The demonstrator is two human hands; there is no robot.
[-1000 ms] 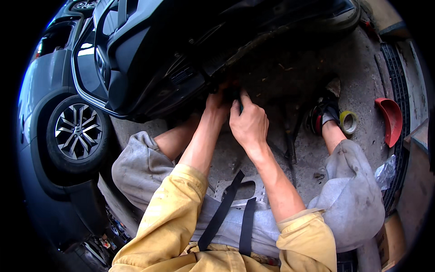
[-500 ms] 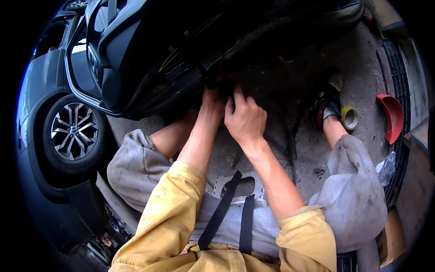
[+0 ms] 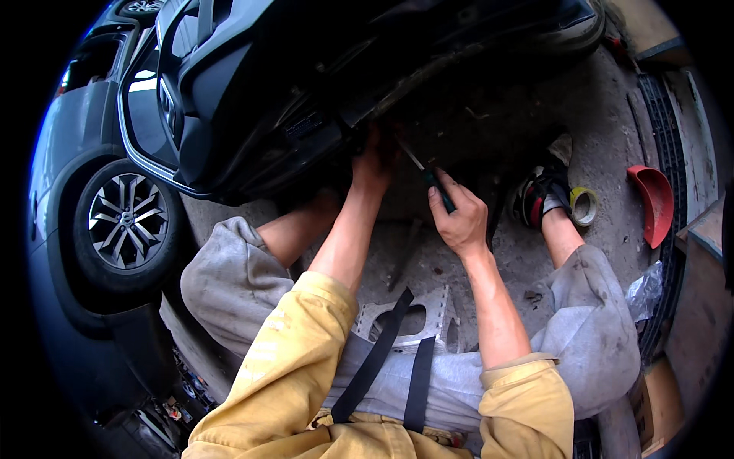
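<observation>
My right hand (image 3: 462, 217) is closed round the green handle of a screwdriver (image 3: 430, 177). Its bare metal shaft slants up and left toward my other hand, and the tip fades into shadow. My left hand (image 3: 371, 167) reaches up against the underside of a dark car part (image 3: 252, 141), a large black panel with a vent-like grid. Deep shade hides the left fingers, so what they hold, if anything, does not show.
A light metal stool (image 3: 368, 315) lies between my legs. Right of my shoe (image 3: 535, 195) are a yellow tape roll (image 3: 584, 206) and a red curved piece (image 3: 654, 205). Crumpled clear plastic (image 3: 644, 292) rests farther right. At left stands a dark car's wheel (image 3: 128, 222).
My right hand has drawn back, down and to the right, away from my left hand, and the screwdriver in it now shows. The left hand has shifted slightly right.
</observation>
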